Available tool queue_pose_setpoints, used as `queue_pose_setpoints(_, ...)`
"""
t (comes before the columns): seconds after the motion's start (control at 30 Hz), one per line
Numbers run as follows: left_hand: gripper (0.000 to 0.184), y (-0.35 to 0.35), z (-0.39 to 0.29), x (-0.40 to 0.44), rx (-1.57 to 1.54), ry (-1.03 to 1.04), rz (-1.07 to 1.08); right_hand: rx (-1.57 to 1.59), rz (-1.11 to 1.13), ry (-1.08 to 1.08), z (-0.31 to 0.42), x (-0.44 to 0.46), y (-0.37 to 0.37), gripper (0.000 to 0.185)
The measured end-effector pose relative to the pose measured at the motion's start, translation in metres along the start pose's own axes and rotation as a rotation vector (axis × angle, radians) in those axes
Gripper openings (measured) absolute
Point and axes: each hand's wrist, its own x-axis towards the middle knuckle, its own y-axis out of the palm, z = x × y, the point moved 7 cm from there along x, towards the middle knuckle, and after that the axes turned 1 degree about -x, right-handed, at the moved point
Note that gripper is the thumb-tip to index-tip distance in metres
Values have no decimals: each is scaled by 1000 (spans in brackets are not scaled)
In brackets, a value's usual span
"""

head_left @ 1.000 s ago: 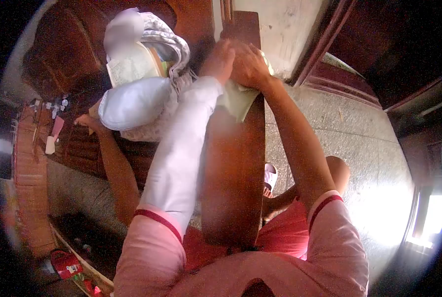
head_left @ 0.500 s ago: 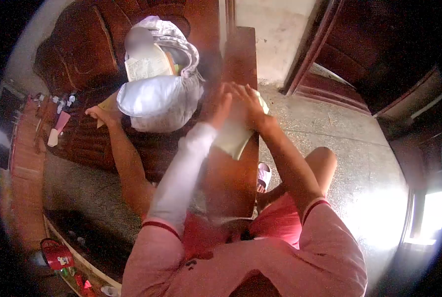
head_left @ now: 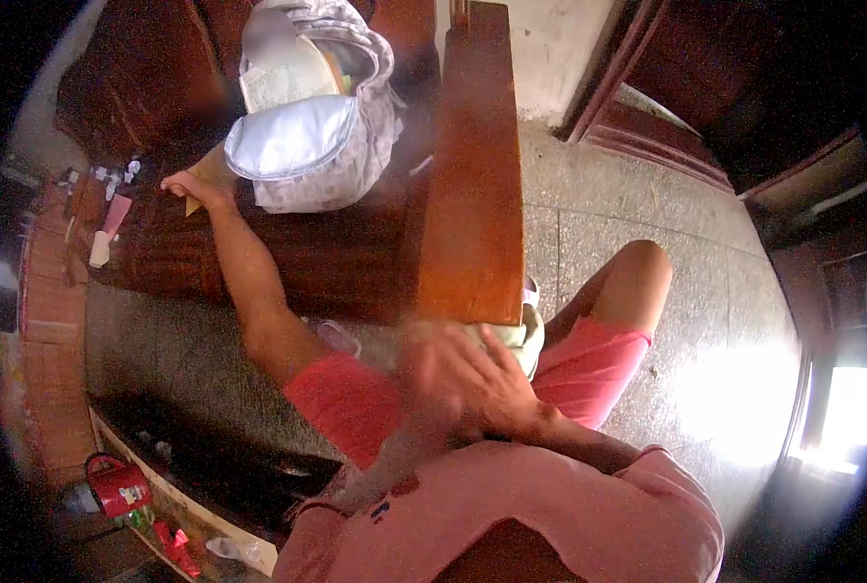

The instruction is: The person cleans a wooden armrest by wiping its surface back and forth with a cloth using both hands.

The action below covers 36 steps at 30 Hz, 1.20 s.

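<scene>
A pale green cloth [head_left: 521, 342] bunches at the near end of the wooden armrest [head_left: 472, 214], close to my body. My right hand [head_left: 503, 387] lies over the cloth with its fingers stretched out and somewhat spread. Beside it, partly overlapping, my left hand [head_left: 438, 364] is smeared by motion, so its fingers do not show clearly. Most of the cloth is hidden beneath the hands and behind the armrest's end.
On the dark wooden bench [head_left: 307, 267] stands a light patterned backpack [head_left: 375, 146], unzipped, with papers [head_left: 283, 76] inside. My bare foot [head_left: 195, 187] rests on the bench by a yellowish flat piece [head_left: 221, 167]. A red container [head_left: 118, 486] is at lower left.
Both hands and the cloth have come back along the armrest from its middle to its near end, towards my body. My view has shifted slightly, baring the armrest's top.
</scene>
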Motion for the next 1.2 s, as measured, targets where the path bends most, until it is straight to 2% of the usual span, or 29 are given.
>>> queue_pose_setpoints(0.07, 65, 3, -4, -9, 73, 55, -58, 49, 15, -5, 1, -9, -6, 45)
queue_pose_setpoints(0.17, 62, 6, -21, 34, 45, 9, 103, 238, -137, 53, -15, -10, -10, 49)
queue_pose_setpoints(0.2, 61, 6, -24, 49, 57, 22, 156, 228, -131, 124, -20, -10, -7, 50)
queue_pose_setpoints(0.3, 58, 11, -23, 83, 164, 93, 354, 111, -190, 133, -35, 6, -22, 49)
queue_pose_setpoints(0.4, 57, 23, -21, 119, 245, 37, 599, 130, -202, 167, -61, 24, -30, 51)
queue_pose_setpoints(0.53, 56, 53, 2, 158, 353, 151, 611, 233, -191, 214, -101, 53, -45, 55)
queue_pose_setpoints(0.6, 55, 67, 11, 179, 337, 226, 586, 186, -211, 208, -118, 65, -52, 54)
queue_pose_setpoints(0.7, 52, 92, 32, 214, 259, 285, 552, 227, -111, 268, -158, 88, -37, 52)
queue_pose_setpoints(0.73, 51, 102, 39, 225, 260, 295, 531, 363, -338, 222, -167, 91, -49, 51)
queue_pose_setpoints(0.77, 50, 111, 48, 234, 261, 304, 511, 371, -340, 250, -179, 95, -44, 51)
queue_pose_setpoints(0.8, 50, 119, 56, 239, 367, 452, 530, 379, -343, 276, -193, 101, -39, 51)
queue_pose_setpoints(0.83, 51, 126, 63, 252, 333, 424, 520, 387, -346, 301, -207, 108, -35, 51)
queue_pose_setpoints(0.93, 54, 150, 83, 286, 234, 342, 490, 283, -401, 197, -239, 132, -38, 50)
queue_pose_setpoints(0.97, 54, 161, 96, 294, 255, 265, 551, 398, -428, 242, -253, 138, -37, 49)
queue_pose_setpoints(1.03, 55, 177, 110, 313, 256, 275, 505, 625, -477, 330, -281, 149, -33, 45)
queue_pose_setpoints(1.07, 58, 184, 116, 322, 288, 261, 496, 706, -487, 280, -293, 156, -25, 39)
queue_pose_setpoints(1.1, 62, 190, 121, 331, 281, 206, 538, 528, -433, 240, -297, 163, -27, 39)
queue_pose_setpoints(1.17, 65, 201, 130, 345, 399, 244, 456, 174, -322, 155, -305, 175, -28, 38)
queue_pose_setpoints(1.2, 67, 204, 124, 354, 345, 115, 565, 166, -518, 129, -315, 175, -27, 37)
